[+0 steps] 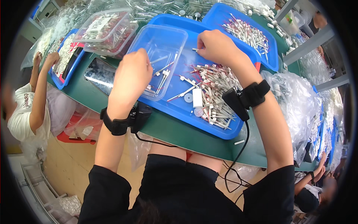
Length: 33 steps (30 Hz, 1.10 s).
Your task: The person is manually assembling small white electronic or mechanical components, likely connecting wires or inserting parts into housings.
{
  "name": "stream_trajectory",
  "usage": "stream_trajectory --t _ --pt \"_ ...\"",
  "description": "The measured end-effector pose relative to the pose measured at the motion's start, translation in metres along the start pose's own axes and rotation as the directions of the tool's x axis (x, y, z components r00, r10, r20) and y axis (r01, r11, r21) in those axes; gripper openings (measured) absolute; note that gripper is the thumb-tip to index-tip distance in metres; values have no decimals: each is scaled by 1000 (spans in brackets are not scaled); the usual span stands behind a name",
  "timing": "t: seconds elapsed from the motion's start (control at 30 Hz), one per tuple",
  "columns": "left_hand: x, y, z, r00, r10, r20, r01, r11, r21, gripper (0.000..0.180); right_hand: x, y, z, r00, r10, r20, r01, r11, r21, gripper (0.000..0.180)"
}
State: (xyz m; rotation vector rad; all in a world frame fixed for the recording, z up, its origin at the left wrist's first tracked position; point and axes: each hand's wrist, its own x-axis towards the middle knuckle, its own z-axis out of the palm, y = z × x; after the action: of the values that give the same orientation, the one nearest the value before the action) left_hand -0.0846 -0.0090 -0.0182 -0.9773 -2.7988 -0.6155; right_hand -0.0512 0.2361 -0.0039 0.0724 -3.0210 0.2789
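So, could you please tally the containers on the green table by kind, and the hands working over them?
Blue trays: 3, the near tray, one behind it, one at far left.
Clear plastic tubs: 2, the open tub and a lidded tub.
The person's hands: 2, left hand and right hand.
Total: 7.

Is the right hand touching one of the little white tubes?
Touching. The head view shows the right hand pinching a small white tube at its fingertips, above the blue tray; no gap shows between them.
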Motion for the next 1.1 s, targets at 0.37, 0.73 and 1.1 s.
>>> stream_trajectory --t 0.37,0.73,1.1 --pt "-34 45 -38 965 7 -261 -149 834 -531 19 -64 -22 -58 972 68 -223 72 821 566 14" --pt "-43 72 -31 967 130 219 197 166 -966 24 -150 -52 -63 935 237 -262 128 464 877 16" --pt "-38 92 -24 936 227 268 221 211 -952 23 -155 -47 -46 890 76 -450 178 850 495 14"
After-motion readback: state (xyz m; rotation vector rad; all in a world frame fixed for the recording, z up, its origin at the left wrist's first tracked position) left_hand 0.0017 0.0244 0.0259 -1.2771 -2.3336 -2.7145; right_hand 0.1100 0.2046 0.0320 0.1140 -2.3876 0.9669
